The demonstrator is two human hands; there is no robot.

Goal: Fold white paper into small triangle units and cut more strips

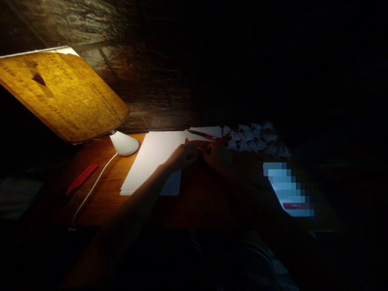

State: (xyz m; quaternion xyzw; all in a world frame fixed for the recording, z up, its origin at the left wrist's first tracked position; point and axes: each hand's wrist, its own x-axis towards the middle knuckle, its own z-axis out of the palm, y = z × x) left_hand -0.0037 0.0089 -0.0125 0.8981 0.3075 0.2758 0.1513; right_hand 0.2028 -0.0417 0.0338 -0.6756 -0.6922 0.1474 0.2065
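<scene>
My left hand [183, 157] and my right hand [216, 155] meet over a dark wooden table [197, 206], fingertips pinched together on a small piece of paper [201, 150] that is hard to make out. Under my left hand lies a stack of white paper sheets [151, 161]. Just behind the hands rest red-handled scissors [209, 136] on another white sheet. To the right of them sits a heap of several small folded white paper pieces [254, 139].
A lit lamp with a yellow printed shade [63, 95] and white base [124, 143] stands at the left, its cord [91, 190] trailing toward me. A red strip-like tool [81, 178] lies left of the cord. A glowing phone screen [287, 190] lies at the right. Surroundings are dark.
</scene>
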